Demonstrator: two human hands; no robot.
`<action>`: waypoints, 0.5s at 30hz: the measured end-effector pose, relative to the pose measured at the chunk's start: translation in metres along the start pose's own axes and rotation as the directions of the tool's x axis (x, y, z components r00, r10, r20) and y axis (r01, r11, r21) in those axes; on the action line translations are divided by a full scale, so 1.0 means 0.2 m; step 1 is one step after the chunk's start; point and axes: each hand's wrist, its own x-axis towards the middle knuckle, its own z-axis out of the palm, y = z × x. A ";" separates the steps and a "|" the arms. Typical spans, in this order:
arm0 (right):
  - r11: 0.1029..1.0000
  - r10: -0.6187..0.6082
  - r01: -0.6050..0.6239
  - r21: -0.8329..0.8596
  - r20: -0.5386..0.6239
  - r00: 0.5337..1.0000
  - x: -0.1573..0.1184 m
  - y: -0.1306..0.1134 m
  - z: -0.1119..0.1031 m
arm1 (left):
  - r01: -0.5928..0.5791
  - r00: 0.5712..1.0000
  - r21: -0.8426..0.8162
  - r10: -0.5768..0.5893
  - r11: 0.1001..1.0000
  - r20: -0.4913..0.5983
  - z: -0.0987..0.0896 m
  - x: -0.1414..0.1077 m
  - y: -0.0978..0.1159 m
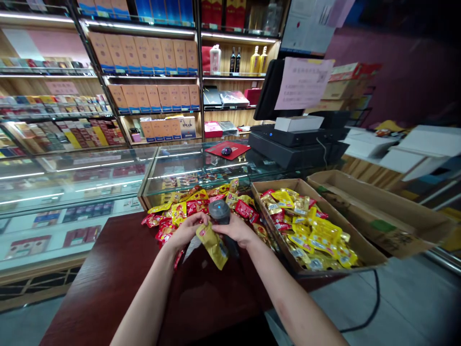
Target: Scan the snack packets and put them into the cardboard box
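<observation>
My left hand (189,230) pinches the top end of a gold snack packet (213,246), which hangs tilted over the dark red counter. Beside it, my right hand (236,229) is closed around a dark grey handheld device (219,210) with a rounded head and a small blue spot; its exact kind is unclear. My right fingertips are close to the packet's upper edge; whether they touch it I cannot tell. Behind both hands lies a loose heap of red, yellow and gold snack packets (179,211).
To the right stands an open cardboard box (284,242) holding many packets, beside another open carton (378,204). A glass display case (180,166) borders the counter (108,269). A monitor (268,89), a red mouse pad (236,153) and stocked shelves are behind.
</observation>
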 end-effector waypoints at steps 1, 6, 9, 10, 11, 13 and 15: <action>1.000 -0.012 0.012 0.005 -0.020 1.000 0.01 0.01 0.01 | 0.040 0.999 0.001 -0.039 0.999 -0.031 0.01 0.04 0.00; 0.963 0.154 -0.102 0.251 -0.200 0.968 0.04 0.04 -0.02 | 0.272 0.947 -0.094 -0.284 0.958 -0.151 0.02 0.14 -0.03; 0.887 0.284 -0.134 0.441 -0.294 0.912 0.04 0.05 -0.06 | 0.351 0.928 -0.297 -0.371 0.888 -0.013 0.02 0.11 -0.06; 0.872 0.306 -0.133 0.472 -0.312 0.899 0.04 0.05 -0.07 | 0.343 0.934 -0.357 -0.357 0.869 0.030 0.02 0.10 -0.07; 0.864 0.317 -0.128 0.486 -0.327 0.890 0.03 0.05 -0.08 | 0.320 0.943 -0.402 -0.329 0.858 0.050 0.02 0.08 -0.08; 0.857 0.317 -0.097 0.505 -0.369 0.874 0.02 0.05 -0.08 | 0.258 0.959 -0.442 -0.283 0.859 0.009 0.01 0.07 -0.10; 0.861 0.296 -0.053 0.506 -0.413 0.861 0.00 0.06 -0.07 | 0.248 0.951 -0.424 -0.302 0.871 -0.064 -0.01 0.09 -0.11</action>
